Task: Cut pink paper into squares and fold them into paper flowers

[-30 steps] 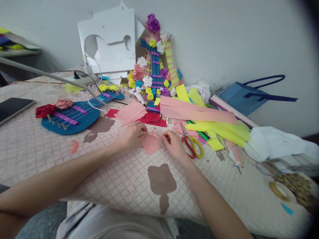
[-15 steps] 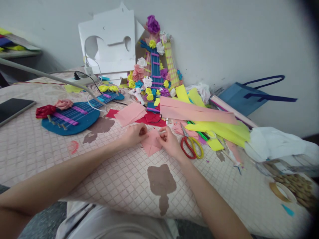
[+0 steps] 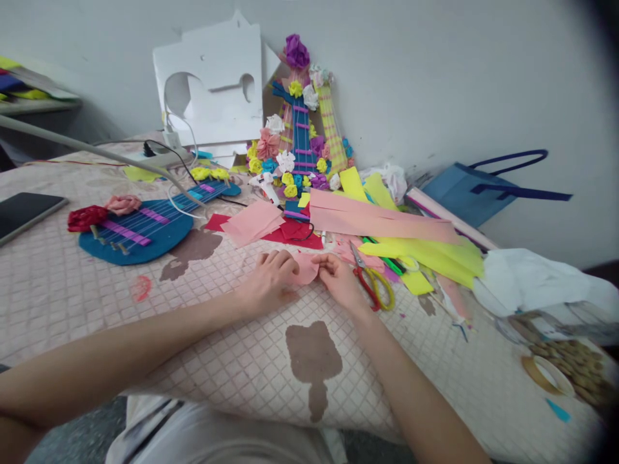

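Note:
Between my hands is a piece of pink crepe paper [image 3: 305,268], curved up off the quilted tablecloth. My left hand [image 3: 271,278] is closed on its left side, the fingers bent over and covering part of it. With thumb and fingers pinched, my right hand [image 3: 339,278] grips the paper's right edge. Just right of that hand lie scissors [image 3: 374,285] with one red and one yellow handle. Behind my left hand is a stack of pink paper squares [image 3: 252,222], partly over red paper [image 3: 294,230].
A blue paper guitar [image 3: 140,232] lies at the left, near a phone [image 3: 29,216]. A glue gun [image 3: 265,187] stands before flower-covered guitars [image 3: 300,132]. Pink strips [image 3: 382,219] and yellow crepe paper [image 3: 435,256] spread rightward. A tape roll [image 3: 541,375] sits far right.
The pink paper was flatter with crease lines showing; now it is curved and partly covered. My left hand has turned and moved over its near left side.

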A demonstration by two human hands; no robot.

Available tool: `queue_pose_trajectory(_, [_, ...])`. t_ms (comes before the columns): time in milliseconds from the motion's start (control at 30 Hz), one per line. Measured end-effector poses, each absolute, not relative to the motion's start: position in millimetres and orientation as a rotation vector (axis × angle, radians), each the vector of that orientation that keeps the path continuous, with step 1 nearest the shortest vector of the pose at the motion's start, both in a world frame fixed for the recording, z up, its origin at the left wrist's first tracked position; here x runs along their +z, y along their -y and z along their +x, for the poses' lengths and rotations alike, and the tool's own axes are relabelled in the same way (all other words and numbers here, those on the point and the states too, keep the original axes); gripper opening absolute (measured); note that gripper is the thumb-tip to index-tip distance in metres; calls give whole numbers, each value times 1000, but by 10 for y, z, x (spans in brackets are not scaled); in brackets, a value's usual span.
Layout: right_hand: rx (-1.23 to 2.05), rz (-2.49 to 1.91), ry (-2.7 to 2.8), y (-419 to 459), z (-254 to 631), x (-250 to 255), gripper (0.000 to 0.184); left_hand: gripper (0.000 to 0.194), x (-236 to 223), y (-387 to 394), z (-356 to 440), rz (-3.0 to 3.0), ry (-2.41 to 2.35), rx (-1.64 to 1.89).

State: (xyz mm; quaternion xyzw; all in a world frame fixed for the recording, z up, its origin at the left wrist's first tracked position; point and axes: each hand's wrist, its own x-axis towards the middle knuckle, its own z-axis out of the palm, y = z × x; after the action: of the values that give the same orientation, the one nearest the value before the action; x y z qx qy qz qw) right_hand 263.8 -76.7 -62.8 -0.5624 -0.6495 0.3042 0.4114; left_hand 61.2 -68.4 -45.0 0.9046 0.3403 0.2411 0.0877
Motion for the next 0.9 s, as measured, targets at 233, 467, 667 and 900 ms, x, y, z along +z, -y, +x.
queue_pose_trajectory(233, [607,-1466,1758,871,2559,-578,18,10,-502,538,559,2826,-1037,731])
queue_pose_trajectory(467, [290,-1515,2158,963,2530,-511,15,11,-471,376,371,2796,-949,667])
queue_pose_trajectory(667, [235,-1480,2207,944,2529,-539,16,17,-446,360,353,2769,-980,669])
queue_pose_trajectory(900, [185,-1448,2275,932,2525,-556,11,7,-473,345,360,2749,-942,634])
